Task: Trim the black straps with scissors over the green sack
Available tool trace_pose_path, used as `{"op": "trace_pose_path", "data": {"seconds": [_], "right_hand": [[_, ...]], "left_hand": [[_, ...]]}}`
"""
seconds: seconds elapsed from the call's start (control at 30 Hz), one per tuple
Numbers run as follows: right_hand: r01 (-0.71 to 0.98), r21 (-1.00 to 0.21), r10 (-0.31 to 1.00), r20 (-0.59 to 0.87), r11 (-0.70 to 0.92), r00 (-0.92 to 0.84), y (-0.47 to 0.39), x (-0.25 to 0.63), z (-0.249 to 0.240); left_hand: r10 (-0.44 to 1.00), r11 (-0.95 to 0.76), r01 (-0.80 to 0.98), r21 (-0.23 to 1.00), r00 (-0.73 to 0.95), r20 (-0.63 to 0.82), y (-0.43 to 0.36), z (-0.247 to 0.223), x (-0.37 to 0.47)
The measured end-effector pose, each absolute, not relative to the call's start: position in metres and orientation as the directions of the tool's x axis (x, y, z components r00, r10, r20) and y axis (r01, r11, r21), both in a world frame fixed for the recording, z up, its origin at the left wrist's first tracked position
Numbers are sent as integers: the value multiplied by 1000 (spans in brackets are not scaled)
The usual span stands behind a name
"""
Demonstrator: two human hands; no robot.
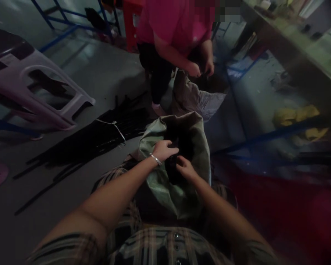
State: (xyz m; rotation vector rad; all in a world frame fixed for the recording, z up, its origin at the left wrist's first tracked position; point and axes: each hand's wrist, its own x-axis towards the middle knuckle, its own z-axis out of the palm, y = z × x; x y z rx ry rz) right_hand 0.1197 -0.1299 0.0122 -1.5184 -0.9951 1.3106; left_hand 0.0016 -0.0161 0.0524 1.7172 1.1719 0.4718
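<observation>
A green woven sack [165, 197] stands open between my knees, with dark contents inside. Over its mouth, my left hand [163, 151], with a silver bangle at the wrist, grips the upper part of a black piece [173, 171]. The fingers of my right hand [185, 167] close on the same piece from the right side. This piece hangs against the sack's near inner side; its exact shape is too dark to make out.
Across from me a person in a pink shirt [171, 22] handles something dark over a grey sack [193, 97]. Tied black strips [99, 138] lie on the floor at left, near a plastic stool [44, 84]. A table [289, 36] stands at right.
</observation>
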Motion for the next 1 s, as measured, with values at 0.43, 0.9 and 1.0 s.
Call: {"op": "trace_pose_path", "data": {"seconds": [0.43,0.9,1.0], "right_hand": [[-260,-879,897,-434,-400,86,-124,151,4],[284,-887,921,-388,-365,-26,-139,148,-8],[338,-868,922,-387,-365,3,-139,148,-11]], "left_hand": [[810,-128,435,891,565,-159,6,25,-6],[759,-283,553,784,629,-170,1,26,-5],[728,-322,541,777,666,-162,1,25,-4]]}}
